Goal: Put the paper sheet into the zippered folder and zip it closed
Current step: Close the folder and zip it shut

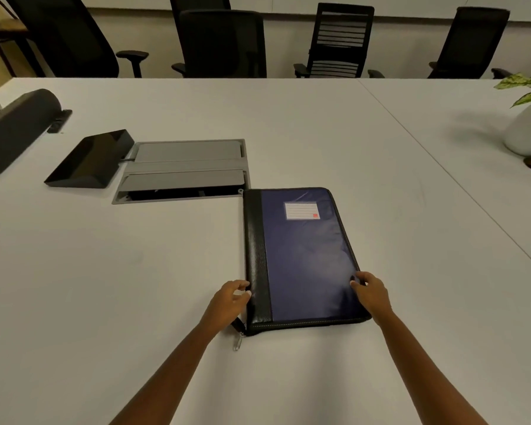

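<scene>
Both hands, left (232, 297) and right (370, 291), grip the closed navy zippered folder (310, 262) — black spine (256, 256), lined label (301, 211)

Flat blue-and-black fabric zippered folder (301, 259) lies on the white tabletop (135, 271), between the two hands. Left hand (227, 302) holds its left edge near the near end; right hand (371, 294) holds the right edge opposite. Metal zipper pull (238, 342) sits just nearer than the left hand, at the folder's near corner. Grey rectangular cable hatch (184, 171) lies beyond the left hand, beside the folder's far corner. Black slanted tablet (89, 161) sits left of the hatch. White round plant pot (524, 133) stands well beyond and right of the right hand. Black office chairs (224, 41) stand behind the tabletop.
</scene>
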`<state>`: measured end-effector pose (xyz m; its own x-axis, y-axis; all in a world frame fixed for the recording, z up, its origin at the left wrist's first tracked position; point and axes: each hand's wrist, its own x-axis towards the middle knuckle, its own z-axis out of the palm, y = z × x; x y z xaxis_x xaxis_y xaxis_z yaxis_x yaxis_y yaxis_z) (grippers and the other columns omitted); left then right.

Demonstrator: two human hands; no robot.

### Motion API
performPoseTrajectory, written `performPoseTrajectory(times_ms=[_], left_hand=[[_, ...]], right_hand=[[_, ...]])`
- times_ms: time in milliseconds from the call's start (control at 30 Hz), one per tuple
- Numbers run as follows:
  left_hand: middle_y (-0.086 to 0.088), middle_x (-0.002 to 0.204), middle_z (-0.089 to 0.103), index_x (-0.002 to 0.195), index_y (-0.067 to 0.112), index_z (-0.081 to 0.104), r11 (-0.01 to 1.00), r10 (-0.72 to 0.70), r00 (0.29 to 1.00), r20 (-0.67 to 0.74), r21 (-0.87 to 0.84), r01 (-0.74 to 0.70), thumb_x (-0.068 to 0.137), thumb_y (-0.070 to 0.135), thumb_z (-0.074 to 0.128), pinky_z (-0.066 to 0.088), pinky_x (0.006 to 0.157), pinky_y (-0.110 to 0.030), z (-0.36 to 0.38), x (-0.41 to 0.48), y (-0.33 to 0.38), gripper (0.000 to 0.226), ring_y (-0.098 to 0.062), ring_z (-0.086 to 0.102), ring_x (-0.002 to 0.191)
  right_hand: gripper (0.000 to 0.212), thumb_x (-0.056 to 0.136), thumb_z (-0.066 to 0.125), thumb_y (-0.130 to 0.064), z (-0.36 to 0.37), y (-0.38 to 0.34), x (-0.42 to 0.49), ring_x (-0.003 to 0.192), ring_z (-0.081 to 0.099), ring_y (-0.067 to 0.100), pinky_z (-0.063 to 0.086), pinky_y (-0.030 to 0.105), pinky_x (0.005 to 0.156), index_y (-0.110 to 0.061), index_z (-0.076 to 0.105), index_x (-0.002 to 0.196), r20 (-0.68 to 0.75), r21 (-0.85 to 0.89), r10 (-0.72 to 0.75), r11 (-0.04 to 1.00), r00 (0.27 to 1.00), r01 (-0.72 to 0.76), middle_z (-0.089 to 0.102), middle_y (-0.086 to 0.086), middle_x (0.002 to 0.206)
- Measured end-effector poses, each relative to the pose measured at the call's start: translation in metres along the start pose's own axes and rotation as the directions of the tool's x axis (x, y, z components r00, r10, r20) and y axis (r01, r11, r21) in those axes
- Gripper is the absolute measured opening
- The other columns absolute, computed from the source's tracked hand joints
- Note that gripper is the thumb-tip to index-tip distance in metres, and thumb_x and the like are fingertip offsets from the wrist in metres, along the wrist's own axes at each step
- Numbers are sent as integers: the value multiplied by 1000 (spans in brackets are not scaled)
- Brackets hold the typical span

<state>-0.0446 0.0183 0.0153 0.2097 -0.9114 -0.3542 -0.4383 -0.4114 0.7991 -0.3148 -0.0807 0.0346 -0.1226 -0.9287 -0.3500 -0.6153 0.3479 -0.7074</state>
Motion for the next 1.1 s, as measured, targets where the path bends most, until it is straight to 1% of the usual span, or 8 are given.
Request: performPoseTrajectory(times_ms=[167,333,400,500,600,800,1000,1100], left_hand=[[5,117,58,130,21,48,995,96,994,59,-37,-94,96,26,49,40,94,-21,-3,-24,-30,35,-13,55,114],[18,117,54,132,28,44,950,226,964,142,188,-250,82,37,68,44,94,-19,-7,-38,-48,57,-3,54,108],[18,117,55,129,25,50,908,296,943,148,262,-327,83,36,67,44,91,-17,-8,-38,-52,50,-2,54,107],[2,103,65,107,14,66,854,397,913,94,327,-405,88,20,61,40,77,-10,-8,-37,-56,20,-9,60,94],[-6,88,65,89,9,71,863,389,921,26,339,-375,90,17,59,34,68,-11,-7,-35,-57,15,-8,53,80],[-13,81,66,83,3,69,902,332,943,-35,306,-306,92,19,56,28,68,-13,0,-33,-62,22,-18,51,87],[-13,76,66,79,0,69,942,272,961,-47,216,-257,89,21,62,31,66,-14,0,-33,-65,25,-11,45,82],[-1,70,58,79,0,70,949,260,964,-46,197,-247,88,22,63,31,65,-12,-1,-33,-65,25,-12,44,81]], right_hand=[[40,87,54,-3,28,11,-22,127,39,39,34,43,106,0,47,126,-62,-127,-102,988,993,93,37,26,139],[37,91,46,-4,57,13,-43,137,25,37,28,47,113,-3,46,128,-80,-175,-200,967,976,184,29,23,147],[36,92,44,-5,70,12,-52,138,23,38,27,48,113,-4,47,128,-78,-195,-241,955,967,222,30,22,147],[34,94,41,-6,90,12,-67,140,19,36,21,45,116,-4,47,128,-83,-192,-286,945,955,266,30,19,148],[28,94,41,-6,111,13,-84,141,21,34,16,43,117,-2,52,119,-103,-170,-342,931,934,322,34,19,146],[9,89,53,-7,149,14,-122,138,26,39,23,49,114,1,58,90,-131,-157,-424,901,896,404,37,24,143],[22,79,67,-28,173,13,-145,139,17,39,22,47,110,-8,59,81,-71,-256,-494,848,866,463,29,25,147],[28,73,72,-36,177,9,-149,136,19,41,24,49,107,-11,61,76,-86,-319,-487,840,869,439,32,27,144]])
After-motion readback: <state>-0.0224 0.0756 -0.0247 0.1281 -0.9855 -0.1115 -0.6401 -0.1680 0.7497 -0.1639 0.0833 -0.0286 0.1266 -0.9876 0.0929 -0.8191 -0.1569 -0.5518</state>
